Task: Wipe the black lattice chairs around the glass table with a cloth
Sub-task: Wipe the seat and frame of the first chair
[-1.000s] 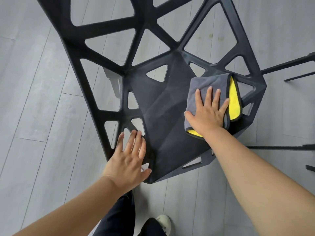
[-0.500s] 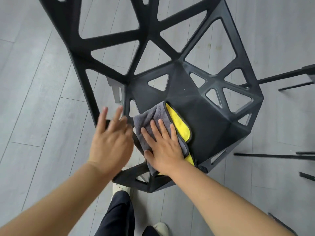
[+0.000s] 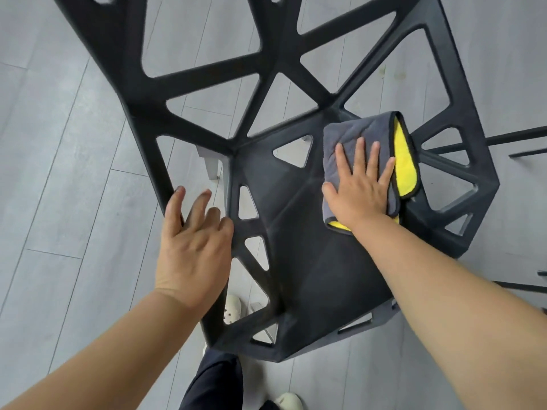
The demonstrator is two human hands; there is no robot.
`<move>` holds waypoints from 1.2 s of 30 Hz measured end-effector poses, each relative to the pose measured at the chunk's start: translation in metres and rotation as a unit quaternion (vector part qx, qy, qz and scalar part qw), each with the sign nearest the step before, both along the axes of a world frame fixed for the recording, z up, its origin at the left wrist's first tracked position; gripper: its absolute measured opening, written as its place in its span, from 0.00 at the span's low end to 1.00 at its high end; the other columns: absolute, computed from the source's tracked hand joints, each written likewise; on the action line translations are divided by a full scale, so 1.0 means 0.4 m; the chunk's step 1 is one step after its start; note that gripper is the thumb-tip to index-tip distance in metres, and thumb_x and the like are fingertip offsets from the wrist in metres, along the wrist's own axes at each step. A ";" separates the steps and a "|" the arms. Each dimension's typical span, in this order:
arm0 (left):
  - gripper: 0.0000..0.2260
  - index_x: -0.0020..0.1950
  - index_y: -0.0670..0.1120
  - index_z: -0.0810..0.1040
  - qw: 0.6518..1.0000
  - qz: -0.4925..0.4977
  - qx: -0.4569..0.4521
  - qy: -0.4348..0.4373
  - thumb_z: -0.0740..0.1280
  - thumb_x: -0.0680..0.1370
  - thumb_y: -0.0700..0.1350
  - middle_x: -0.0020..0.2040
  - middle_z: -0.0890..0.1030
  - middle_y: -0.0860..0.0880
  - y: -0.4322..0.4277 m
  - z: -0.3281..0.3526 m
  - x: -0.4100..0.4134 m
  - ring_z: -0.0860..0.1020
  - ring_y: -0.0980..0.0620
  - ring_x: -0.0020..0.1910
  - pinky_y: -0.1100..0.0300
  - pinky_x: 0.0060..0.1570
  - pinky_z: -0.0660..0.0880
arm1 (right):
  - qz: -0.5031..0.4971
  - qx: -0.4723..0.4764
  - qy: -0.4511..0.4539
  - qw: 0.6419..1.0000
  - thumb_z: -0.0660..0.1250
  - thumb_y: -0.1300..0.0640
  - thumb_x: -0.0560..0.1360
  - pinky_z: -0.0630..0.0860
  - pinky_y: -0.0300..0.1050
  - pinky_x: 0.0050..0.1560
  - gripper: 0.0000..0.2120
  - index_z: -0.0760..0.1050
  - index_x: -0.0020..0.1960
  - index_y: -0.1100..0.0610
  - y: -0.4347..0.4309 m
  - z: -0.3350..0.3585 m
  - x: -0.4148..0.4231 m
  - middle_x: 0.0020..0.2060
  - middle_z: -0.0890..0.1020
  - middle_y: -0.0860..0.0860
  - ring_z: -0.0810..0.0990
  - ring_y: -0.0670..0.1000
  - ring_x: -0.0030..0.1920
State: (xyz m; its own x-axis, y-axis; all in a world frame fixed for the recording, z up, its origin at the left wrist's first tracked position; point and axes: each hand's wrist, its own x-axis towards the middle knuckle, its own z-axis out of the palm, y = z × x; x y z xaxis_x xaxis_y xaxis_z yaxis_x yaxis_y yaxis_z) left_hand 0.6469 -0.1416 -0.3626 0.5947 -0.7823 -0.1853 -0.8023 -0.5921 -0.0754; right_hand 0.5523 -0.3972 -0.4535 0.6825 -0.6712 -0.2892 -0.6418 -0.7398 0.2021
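Observation:
A black lattice chair fills the view from above, its seat in the middle and its open-work back running up to the top. A folded grey cloth with a yellow inner side lies on the far right part of the seat. My right hand presses flat on the cloth with straight, spread fingers. My left hand is at the chair's left side frame, fingers spread, its fingertips touching the black bar there.
Grey plank floor lies all around. Thin black bars, apparently table or chair legs, cross the right edge. My dark trouser leg and pale shoes show below the seat's near edge.
My right hand slid the cloth from the seat's near left part to its far right part. My left hand stayed at the left side frame, shifting slightly.

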 end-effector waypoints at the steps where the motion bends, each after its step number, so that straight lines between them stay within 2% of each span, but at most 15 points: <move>1: 0.12 0.38 0.42 0.78 1.000 -0.003 -0.006 -0.003 0.55 0.70 0.40 0.43 0.81 0.44 -0.003 -0.003 -0.002 0.72 0.39 0.65 0.41 0.72 0.45 | -0.012 0.004 -0.006 1.000 0.48 0.41 0.77 0.37 0.65 0.72 0.34 0.37 0.77 0.48 0.014 -0.002 0.010 0.77 0.40 0.57 0.36 0.61 0.75; 4: 0.05 0.38 0.42 0.78 1.000 -0.009 -0.017 0.005 0.62 0.67 0.36 0.42 0.80 0.44 -0.003 -0.008 -0.004 0.73 0.39 0.64 0.41 0.72 0.44 | 0.036 0.042 -0.030 0.998 0.50 0.44 0.78 0.40 0.64 0.72 0.34 0.39 0.77 0.50 0.099 0.002 0.044 0.77 0.43 0.57 0.38 0.60 0.76; 9: 0.09 0.38 0.42 0.79 0.999 -0.009 -0.036 0.013 0.60 0.70 0.36 0.42 0.81 0.44 -0.002 -0.008 -0.001 0.74 0.40 0.63 0.41 0.72 0.45 | 0.138 0.153 -0.055 0.977 0.49 0.46 0.79 0.37 0.61 0.73 0.33 0.35 0.76 0.52 0.335 0.008 0.104 0.76 0.39 0.55 0.33 0.58 0.75; 11: 0.08 0.39 0.42 0.80 0.999 -0.011 -0.035 0.017 0.61 0.70 0.38 0.42 0.81 0.43 -0.003 -0.004 0.001 0.74 0.39 0.63 0.41 0.72 0.45 | 0.152 0.159 -0.060 0.974 0.48 0.47 0.79 0.38 0.60 0.73 0.32 0.36 0.77 0.52 0.343 0.008 0.103 0.77 0.40 0.55 0.34 0.57 0.75; 15: 0.09 0.37 0.42 0.79 1.000 -0.009 -0.015 0.011 0.60 0.70 0.37 0.40 0.80 0.44 -0.003 -0.003 0.002 0.74 0.39 0.62 0.42 0.72 0.44 | 0.211 0.132 -0.052 0.967 0.48 0.46 0.78 0.39 0.59 0.74 0.30 0.39 0.77 0.46 0.226 -0.008 0.105 0.77 0.42 0.50 0.36 0.54 0.76; 21: 0.04 0.38 0.42 0.80 1.000 -0.011 -0.006 0.015 0.68 0.66 0.36 0.41 0.80 0.44 0.004 -0.013 0.005 0.75 0.39 0.62 0.43 0.73 0.41 | 0.187 0.053 -0.042 0.980 0.48 0.43 0.76 0.38 0.59 0.74 0.31 0.45 0.77 0.46 0.044 -0.020 0.136 0.77 0.45 0.50 0.40 0.56 0.76; 24: 0.05 0.39 0.42 0.81 1.000 -0.010 -0.009 0.024 0.68 0.66 0.37 0.41 0.80 0.44 0.006 -0.014 0.008 0.75 0.39 0.61 0.42 0.73 0.43 | 0.105 0.016 -0.064 0.992 0.52 0.42 0.76 0.40 0.61 0.74 0.32 0.46 0.77 0.47 -0.020 -0.018 0.133 0.77 0.47 0.52 0.42 0.58 0.76; 27: 0.07 0.40 0.42 0.81 0.999 -0.013 -0.008 0.033 0.70 0.64 0.36 0.41 0.80 0.44 0.006 -0.014 0.011 0.75 0.39 0.60 0.41 0.72 0.45 | 0.038 -0.014 -0.060 0.997 0.52 0.41 0.76 0.39 0.63 0.73 0.34 0.43 0.77 0.48 -0.025 -0.020 0.154 0.77 0.45 0.54 0.39 0.59 0.76; 31: 0.07 0.41 0.43 0.81 0.999 -0.017 -0.005 0.035 0.70 0.65 0.36 0.42 0.80 0.45 0.007 -0.017 0.013 0.75 0.41 0.61 0.42 0.73 0.43 | -0.014 0.036 -0.075 0.996 0.54 0.42 0.76 0.37 0.63 0.73 0.36 0.40 0.77 0.49 0.029 -0.019 0.201 0.77 0.43 0.56 0.37 0.59 0.75; 36: 0.07 0.40 0.44 0.79 0.999 -0.029 -0.021 0.011 0.64 0.67 0.35 0.40 0.78 0.47 0.007 -0.015 0.013 0.76 0.43 0.60 0.41 0.72 0.48 | 0.062 0.112 -0.090 0.988 0.57 0.46 0.76 0.38 0.60 0.74 0.37 0.38 0.77 0.48 0.159 -0.002 0.229 0.77 0.40 0.56 0.35 0.59 0.75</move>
State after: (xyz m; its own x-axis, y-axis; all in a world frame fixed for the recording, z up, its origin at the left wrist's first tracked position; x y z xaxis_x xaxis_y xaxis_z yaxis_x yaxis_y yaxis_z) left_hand 0.6523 -0.1390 -0.3687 0.5447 -0.8224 -0.1642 -0.8363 -0.5472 -0.0338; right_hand 0.6439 -0.3335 -0.4544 0.8091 -0.5130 -0.2867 -0.5547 -0.8278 -0.0841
